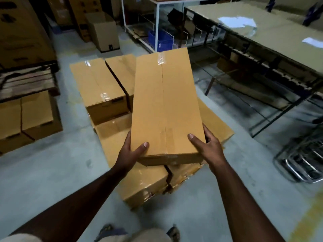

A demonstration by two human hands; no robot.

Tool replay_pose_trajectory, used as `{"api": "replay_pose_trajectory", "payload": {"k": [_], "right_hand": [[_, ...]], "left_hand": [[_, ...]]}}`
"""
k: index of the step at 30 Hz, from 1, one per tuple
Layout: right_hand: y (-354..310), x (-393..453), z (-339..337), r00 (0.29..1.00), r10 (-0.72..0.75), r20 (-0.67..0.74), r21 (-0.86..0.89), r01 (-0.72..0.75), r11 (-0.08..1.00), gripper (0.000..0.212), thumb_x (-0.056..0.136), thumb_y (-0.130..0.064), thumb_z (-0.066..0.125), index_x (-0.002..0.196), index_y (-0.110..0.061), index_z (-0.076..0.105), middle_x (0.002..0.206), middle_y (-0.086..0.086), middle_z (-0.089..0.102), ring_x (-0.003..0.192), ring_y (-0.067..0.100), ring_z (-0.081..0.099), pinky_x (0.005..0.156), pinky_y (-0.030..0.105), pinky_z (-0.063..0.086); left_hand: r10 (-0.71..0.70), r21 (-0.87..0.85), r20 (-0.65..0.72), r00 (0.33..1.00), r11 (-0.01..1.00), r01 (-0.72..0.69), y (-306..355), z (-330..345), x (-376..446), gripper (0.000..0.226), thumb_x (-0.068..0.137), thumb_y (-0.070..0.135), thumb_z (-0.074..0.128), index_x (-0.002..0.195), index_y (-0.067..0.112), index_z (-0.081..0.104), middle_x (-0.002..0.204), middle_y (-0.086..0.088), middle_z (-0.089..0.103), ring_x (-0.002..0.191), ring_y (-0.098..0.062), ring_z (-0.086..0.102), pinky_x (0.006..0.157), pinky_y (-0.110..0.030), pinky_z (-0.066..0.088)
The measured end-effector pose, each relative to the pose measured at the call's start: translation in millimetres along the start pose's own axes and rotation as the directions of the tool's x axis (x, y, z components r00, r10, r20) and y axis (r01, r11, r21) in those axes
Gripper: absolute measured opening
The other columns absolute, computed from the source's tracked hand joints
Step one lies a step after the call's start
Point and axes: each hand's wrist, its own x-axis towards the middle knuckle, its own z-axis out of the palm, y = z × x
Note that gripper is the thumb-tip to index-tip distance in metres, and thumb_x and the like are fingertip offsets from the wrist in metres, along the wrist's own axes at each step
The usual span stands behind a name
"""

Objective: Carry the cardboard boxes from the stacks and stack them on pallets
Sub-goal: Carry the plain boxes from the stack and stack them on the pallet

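Already partway, judging by the layout. At far left, large printed cartons [22, 30] and, nearer, a low pair of small cardboard boxes [29, 117] on the floor. Left of centre, two taped boxes [97, 86] lying side by side as an upper layer on the stack, with a lower layer of boxes [139, 182] showing beneath and nearer; no pallet visible under them, so hard to tell whether a pallet is there at all. Left hand [130, 152] gripping the near left corner of the carried box [166, 105], thumb on top, fingers hidden underneath. Carried box long, taped along its seam, held above the lower layer and pointing away, not yet set down. Right hand [208, 145] gripping the near right corner the same way. At right, a long cardboard-topped table [279, 41] with papers, and a chrome rack [304, 165] on the floor. Remaining, by guess: lowering this box beside the two upper ones, then more trips.
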Motion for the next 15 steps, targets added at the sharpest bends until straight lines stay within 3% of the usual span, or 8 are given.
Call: {"api": "replay_pose_trajectory", "payload": {"k": [4,9,12,15], "right_hand": [[13.3,36.0,-53.2,0.999,0.041,0.017,0.033,-0.042,0.999,0.068,0.086,-0.043,0.083,0.148,-0.038,0.055,0.131,-0.021,0.068,0.118,0.002,0.065,0.107,0.039,0.053],[31.7,107.0,-98.5,0.997,0.067,0.049,0.029,-0.068,0.997,0.068,0.087,-0.041,0.082,0.149,-0.036,0.054,0.132,-0.018,0.068,0.118,0.004,0.065,0.107,0.040,0.053],[33.5,160.9,-124.6,0.994,0.060,0.094,-0.024,-0.058,0.998,0.072,0.086,-0.043,0.082,0.151,-0.038,0.050,0.134,-0.017,0.067,0.117,0.004,0.064,0.106,0.036,0.052],[29.3,217.4,-160.9,0.985,0.048,0.163,-0.080,-0.036,0.996,0.079,0.080,-0.045,0.087,0.148,-0.046,0.047,0.123,-0.027,0.065,0.109,-0.004,0.062,0.090,0.024,0.052]], "left_hand": [[-0.018,0.008,0.003,1.000,1.000,0.018,12.8,60.7,19.8,0.083,0.089,0.055,0.070,0.157,0.046,0.024,0.129,0.028,0.052,0.115,0.002,0.055,0.081,-0.020,0.051],[-0.040,-0.034,0.002,0.999,0.999,0.040,17.8,124.2,68.0,0.089,0.085,0.053,0.076,0.157,0.044,0.024,0.133,0.020,0.055,0.119,-0.006,0.058,0.085,-0.026,0.056],[-0.031,-0.045,0.032,0.999,0.998,0.033,14.7,159.4,109.2,0.108,0.073,0.053,0.089,0.157,0.043,0.021,0.138,0.016,0.055,0.123,-0.010,0.059,0.092,-0.032,0.057],[-0.027,-0.009,0.119,0.993,1.000,0.028,11.3,198.9,151.3,0.131,0.062,0.049,0.098,0.158,0.046,0.009,0.146,0.017,0.047,0.131,-0.007,0.054,0.100,-0.032,0.054]]}}
